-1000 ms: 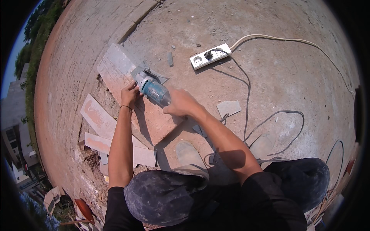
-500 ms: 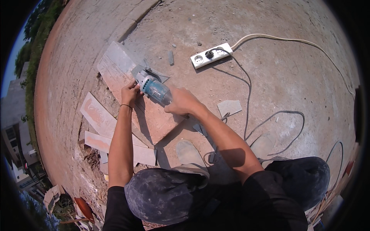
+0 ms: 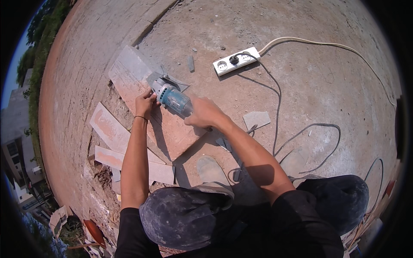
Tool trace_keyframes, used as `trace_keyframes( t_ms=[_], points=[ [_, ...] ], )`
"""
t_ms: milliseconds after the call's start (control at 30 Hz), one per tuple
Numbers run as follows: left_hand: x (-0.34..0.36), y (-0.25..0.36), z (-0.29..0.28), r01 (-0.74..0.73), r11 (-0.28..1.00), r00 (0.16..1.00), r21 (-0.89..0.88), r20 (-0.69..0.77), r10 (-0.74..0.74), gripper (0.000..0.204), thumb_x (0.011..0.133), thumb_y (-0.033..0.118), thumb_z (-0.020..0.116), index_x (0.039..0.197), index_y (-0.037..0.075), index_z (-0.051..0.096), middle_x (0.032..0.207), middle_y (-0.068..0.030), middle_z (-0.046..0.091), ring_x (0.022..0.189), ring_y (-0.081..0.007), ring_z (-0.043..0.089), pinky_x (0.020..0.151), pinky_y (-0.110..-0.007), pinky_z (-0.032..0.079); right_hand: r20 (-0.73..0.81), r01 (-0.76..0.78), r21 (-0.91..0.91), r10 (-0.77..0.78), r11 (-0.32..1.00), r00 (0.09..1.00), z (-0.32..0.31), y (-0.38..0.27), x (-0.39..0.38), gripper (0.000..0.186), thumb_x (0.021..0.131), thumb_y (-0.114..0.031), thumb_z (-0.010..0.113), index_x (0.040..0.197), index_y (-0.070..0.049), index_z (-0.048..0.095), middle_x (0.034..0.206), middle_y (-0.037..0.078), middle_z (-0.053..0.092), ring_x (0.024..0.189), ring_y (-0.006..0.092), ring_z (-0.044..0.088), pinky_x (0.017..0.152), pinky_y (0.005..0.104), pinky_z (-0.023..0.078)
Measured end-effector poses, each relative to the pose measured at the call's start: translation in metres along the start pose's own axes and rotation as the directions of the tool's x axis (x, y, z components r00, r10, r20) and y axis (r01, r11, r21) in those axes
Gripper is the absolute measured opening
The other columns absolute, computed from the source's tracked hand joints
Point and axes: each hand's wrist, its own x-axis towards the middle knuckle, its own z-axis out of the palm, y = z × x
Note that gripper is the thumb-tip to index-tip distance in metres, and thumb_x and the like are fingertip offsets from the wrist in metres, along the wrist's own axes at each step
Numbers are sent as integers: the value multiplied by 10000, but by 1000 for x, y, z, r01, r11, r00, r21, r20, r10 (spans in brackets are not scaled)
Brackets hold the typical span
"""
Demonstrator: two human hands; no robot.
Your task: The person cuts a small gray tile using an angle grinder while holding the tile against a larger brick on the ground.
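A teal and grey angle grinder (image 3: 175, 101) lies in both my hands over a long, dusty, pinkish tile (image 3: 180, 136). My right hand (image 3: 204, 113) is wrapped round the rear of its body. Closer to the grinder's head, my left hand (image 3: 146, 104) has its fingers closed against the side of the tool. The guard (image 3: 153, 78) covers part of the head, and the disc's contact with the tile is hard to make out. Pale dust hangs around the head and beyond it.
A white power strip (image 3: 236, 61) with a black plug in it sits at the far right; a dark cord (image 3: 278, 103) loops from it toward my feet. Cut tile pieces (image 3: 109, 122) lie left of my knee. A grey tile offcut (image 3: 257, 119) rests right of my forearm.
Almost nothing differs. The grinder and both hands keep nearly the same place on the tile, with only a very slight shift of the whole view.
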Motion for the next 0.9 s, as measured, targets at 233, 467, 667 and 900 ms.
trace_keyframes(
  t_ms=[233,467,667,900],
  points=[
    [-4,3,4,13,1000,1000,-4,6,-13,459,968,-39,558,1417,54,581,982,-23,649,769,-127,606,699,-293,604,-9,7,-5,-7,1000,1000,1,4,0,620,657,-289,790,1122,69,591,1079,291,682,1042,447,659,913,477,534],
    [2,-1,-5,4,1000,1000,-6,18,-4,466,959,-24,581,1417,54,581,979,-17,641,775,-122,595,705,-293,606,-21,8,2,-8,1000,1000,3,0,0,613,658,-287,788,1117,66,589,1069,289,684,1035,447,660,908,476,535],
    [-6,5,9,27,999,1000,-28,18,-26,461,960,-37,567,1412,54,587,997,-21,625,773,-127,592,709,-297,604,-19,-1,-21,1,1000,1000,0,8,1,607,654,-282,786,1112,63,588,1056,286,686,1029,444,661,903,476,535],
    [-2,1,0,-23,1000,1000,-18,-1,23,435,950,-28,631,1378,-62,566,1076,-134,698,806,-175,679,660,-290,611,-7,-6,-9,5,1000,1000,-1,2,2,605,637,-275,795,1098,61,592,1040,290,689,1014,445,669,888,472,542]
  ],
)
